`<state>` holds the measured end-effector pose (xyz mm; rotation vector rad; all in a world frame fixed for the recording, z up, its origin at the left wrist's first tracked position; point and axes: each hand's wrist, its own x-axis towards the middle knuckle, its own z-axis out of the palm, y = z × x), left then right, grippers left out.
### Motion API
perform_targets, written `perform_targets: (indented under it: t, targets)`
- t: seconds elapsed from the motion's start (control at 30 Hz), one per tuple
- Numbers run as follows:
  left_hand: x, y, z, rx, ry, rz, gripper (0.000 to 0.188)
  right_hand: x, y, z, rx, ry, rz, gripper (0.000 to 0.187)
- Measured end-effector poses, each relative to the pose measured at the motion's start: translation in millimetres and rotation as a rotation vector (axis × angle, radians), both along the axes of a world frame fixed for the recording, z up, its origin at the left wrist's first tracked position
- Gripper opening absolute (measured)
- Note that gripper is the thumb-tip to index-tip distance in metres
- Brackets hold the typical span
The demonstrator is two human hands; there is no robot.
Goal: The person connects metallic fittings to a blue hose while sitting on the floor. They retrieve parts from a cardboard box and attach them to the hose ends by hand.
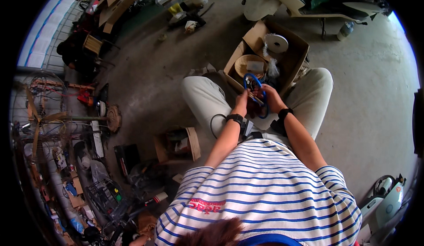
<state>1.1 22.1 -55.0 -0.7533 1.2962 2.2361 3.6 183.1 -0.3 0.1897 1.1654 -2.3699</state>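
Between my knees, both hands are closed around a looped blue cable (246,79). My left hand (241,103) pinches it from the left, and my right hand (273,99) grips its right side. A thin pale piece (257,99) shows between the fingers; its kind is too small to tell. Just beyond the hands stands an open cardboard box (295,64). Inside it are a white reel (276,43), a round wicker basket (241,64) and crumpled clear plastic (273,69). The fingertips are partly hidden in shadow.
A cream scooter (304,3) stands at the far right, with a clear jug (346,30) nearby. To my left is a smaller cardboard box (193,143). Cluttered shelving and a floor fan-like stand (114,118) line the left side. A wooden chair (92,45) sits farther back.
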Motion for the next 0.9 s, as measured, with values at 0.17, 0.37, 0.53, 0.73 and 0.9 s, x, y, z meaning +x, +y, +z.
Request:
perform_targets:
  t: [0.17, 0.37, 0.53, 0.73, 0.9]
  targets:
    - [-2.4, -5.9, 4.0, 0.054, 0.012, 0.133, 0.025, -4.3, 7.5, -22.7, -0.012, -0.166, 0.009, 0.025]
    - [1.3, -3.8, 13.2, 0.182, 0.055, -0.069, 0.029, 2.6, -2.4, -31.1, 0.384, 0.111, 0.36, 0.03]
    - [-4.3, -1.3, 11.4, 0.273, 0.142, -0.054, 0.03, 1.9, -1.4, -21.0, 0.409, 0.101, 0.175, 0.027]
    - [-4.3, -5.2, -1.5, 0.106, 0.138, -0.02, 0.018, -2.5, 1.2, -40.9, 0.674, 0.248, 0.249, 0.029]
    - [-4.7, -20.0, -2.4, 0.224, 0.164, 0.192, 0.018, -8.0, -2.0, -63.1, 0.993, 0.033, -0.175, 0.032]
